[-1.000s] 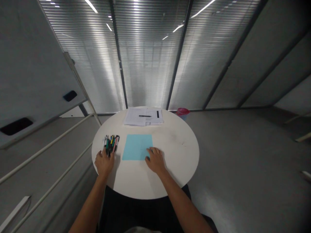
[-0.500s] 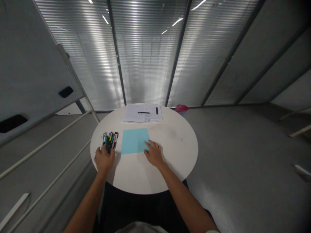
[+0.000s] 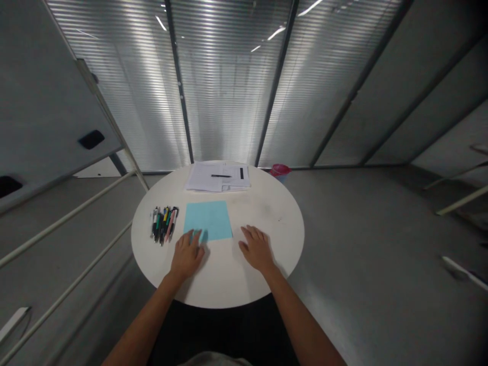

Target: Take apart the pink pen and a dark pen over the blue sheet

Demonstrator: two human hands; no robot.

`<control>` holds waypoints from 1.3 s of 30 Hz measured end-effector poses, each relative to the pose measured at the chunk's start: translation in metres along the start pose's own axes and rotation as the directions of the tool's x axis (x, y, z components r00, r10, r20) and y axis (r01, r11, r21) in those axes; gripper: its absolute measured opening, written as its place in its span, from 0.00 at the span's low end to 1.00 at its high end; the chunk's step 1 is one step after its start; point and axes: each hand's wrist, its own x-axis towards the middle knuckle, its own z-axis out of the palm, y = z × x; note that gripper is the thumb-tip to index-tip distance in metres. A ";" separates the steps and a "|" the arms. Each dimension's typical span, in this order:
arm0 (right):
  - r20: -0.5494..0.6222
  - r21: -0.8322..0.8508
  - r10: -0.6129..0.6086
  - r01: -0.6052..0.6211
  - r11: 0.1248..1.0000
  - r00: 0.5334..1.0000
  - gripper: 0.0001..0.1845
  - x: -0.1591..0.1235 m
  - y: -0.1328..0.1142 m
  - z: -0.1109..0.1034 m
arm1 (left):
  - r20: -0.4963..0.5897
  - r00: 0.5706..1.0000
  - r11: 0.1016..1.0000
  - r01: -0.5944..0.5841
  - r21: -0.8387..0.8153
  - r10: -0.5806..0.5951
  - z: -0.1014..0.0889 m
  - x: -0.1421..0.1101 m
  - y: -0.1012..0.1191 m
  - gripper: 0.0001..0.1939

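Note:
A light blue square sheet of paper (image 3: 208, 219) lies flat on a round white table (image 3: 267, 213). My left hand (image 3: 186, 255) rests open, fingers stretched, with its fingertips on the sheet's near left corner. My right hand (image 3: 257, 249) lies flat and open on the bare tabletop just right of the sheet, touching nothing else. A bunch of several coloured pens (image 3: 163, 222) lies side by side to the left of the sheet, apart from both hands.
At the table's far edge sits a stack of white printed papers (image 3: 217, 178) with a black pen (image 3: 221, 176) on top. A pink bin (image 3: 279, 171) stands on the floor behind the table. Metal rails (image 3: 68, 216) run along the left; slatted blinds (image 3: 224, 81) fill the back.
My left hand left the pens and moved right onto the sheet's near left corner. My right hand slid off the sheet's right corner onto the bare table.

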 end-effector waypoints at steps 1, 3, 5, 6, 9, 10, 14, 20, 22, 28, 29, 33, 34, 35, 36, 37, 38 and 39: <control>0.010 -0.024 -0.007 0.007 1.000 1.000 0.25 -0.001 -0.002 0.001 | 0.024 1.000 1.000 -0.007 0.011 0.007 0.003 -0.001 0.001 0.25; 0.023 -0.047 -0.003 0.004 0.999 1.000 0.24 -0.002 -0.003 0.001 | 0.048 0.999 1.000 0.000 0.031 -0.002 0.006 -0.004 0.001 0.24; 0.030 -0.046 0.005 -0.004 0.999 1.000 0.24 -0.003 -0.003 0.000 | 0.050 0.999 0.999 0.008 0.040 -0.010 0.007 -0.006 -0.001 0.24; 0.032 -0.044 0.005 -0.004 0.999 0.999 0.24 -0.003 -0.002 0.000 | 0.048 0.999 0.999 0.008 0.039 -0.009 0.007 -0.007 -0.002 0.24; 0.034 -0.040 0.002 -0.001 0.999 0.999 0.23 -0.003 -0.001 0.000 | 0.042 0.999 1.000 -0.001 0.026 0.000 0.006 -0.007 -0.004 0.24; 0.031 -0.040 0.001 0.001 0.999 1.000 0.23 -0.003 -0.001 0.000 | 0.040 0.999 1.000 -0.003 0.022 0.002 0.006 -0.007 -0.005 0.23; 0.016 -0.038 -0.002 0.003 0.999 1.000 0.23 -0.004 -0.001 -0.001 | 0.029 1.000 1.000 -0.011 0.017 0.010 0.007 -0.006 -0.005 0.23; 0.022 -0.044 -0.005 0.006 0.999 1.000 0.23 -0.003 -0.001 -0.003 | 0.031 1.000 0.999 -0.007 0.031 0.007 0.009 -0.006 -0.005 0.23; 0.018 -0.046 -0.006 0.007 0.999 1.000 0.22 -0.003 -0.001 -0.003 | 0.032 0.999 0.999 -0.006 0.031 0.005 0.009 -0.006 -0.006 0.23; 0.014 -0.051 -0.008 0.009 0.999 1.000 0.22 -0.004 0.000 -0.002 | 0.044 0.999 1.000 -0.005 0.023 0.004 0.010 -0.006 -0.006 0.24; 0.009 -0.052 -0.008 0.009 0.999 1.000 0.22 -0.004 0.000 -0.001 | 0.038 0.999 1.000 -0.010 0.018 0.009 0.010 -0.006 -0.007 0.25; -0.002 -0.048 -0.023 0.023 0.999 1.000 0.22 -0.004 0.001 0.000 | 0.011 1.000 1.000 -0.017 -0.008 0.017 0.011 -0.006 -0.006 0.26; -0.001 -0.049 -0.024 0.024 0.999 1.000 0.22 -0.004 0.001 0.001 | 0.003 1.000 1.000 -0.018 -0.013 0.018 0.011 -0.007 -0.006 0.26; 0.001 -0.051 -0.022 0.022 0.998 1.000 0.22 -0.005 0.001 0.001 | -0.004 1.000 1.000 -0.020 -0.019 0.020 0.011 -0.007 -0.005 0.26; 0.004 -0.054 -0.020 0.020 0.998 1.000 0.22 -0.005 0.002 0.001 | -0.014 1.000 0.999 -0.022 -0.023 0.022 0.011 -0.008 -0.005 0.26; 0.006 -0.058 -0.017 0.017 0.998 1.000 0.22 -0.005 0.002 0.002 | -0.027 0.999 0.999 -0.019 -0.025 0.018 0.011 -0.008 -0.005 0.26; 0.008 -0.061 -0.016 0.016 0.998 1.000 0.22 -0.005 0.002 0.002 | -0.045 0.999 1.000 -0.005 -0.025 0.004 0.010 -0.008 -0.006 0.25; 0.009 -0.063 -0.017 0.017 0.998 1.000 0.22 -0.005 0.001 0.001 | -0.064 0.998 1.000 0.018 -0.020 -0.020 0.008 -0.007 -0.007 0.24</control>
